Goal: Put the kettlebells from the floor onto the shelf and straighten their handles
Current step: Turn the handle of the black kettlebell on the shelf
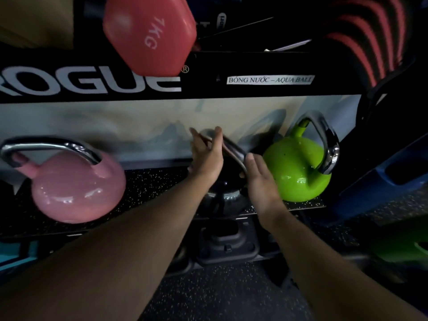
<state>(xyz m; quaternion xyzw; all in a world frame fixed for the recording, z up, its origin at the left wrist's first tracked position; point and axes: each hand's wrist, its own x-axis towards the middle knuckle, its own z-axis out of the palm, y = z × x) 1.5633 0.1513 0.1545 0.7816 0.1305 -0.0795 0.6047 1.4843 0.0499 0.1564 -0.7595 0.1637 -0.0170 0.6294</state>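
Note:
Three kettlebells stand on the speckled black shelf [150, 181]. The pink kettlebell [76, 188] is at the left, its chrome handle running left to right. The green kettlebell [298, 170] is at the right, its handle turned toward the right. Between them sits a black kettlebell [228, 193] with a steel handle set at a slant. My left hand [206, 156] lies on the handle's far left end, fingers stretched out. My right hand [261, 181] rests against the handle's near right end, fingers extended. Both hands touch the handle without closing around it.
Above the shelf runs a black beam [254, 66] with white lettering and a white label. A red 7 kg dumbbell [150, 35] sticks out over it. A blue object [382, 184] stands at the right, and a black bracket [227, 246] sits under the shelf edge. Speckled floor lies below.

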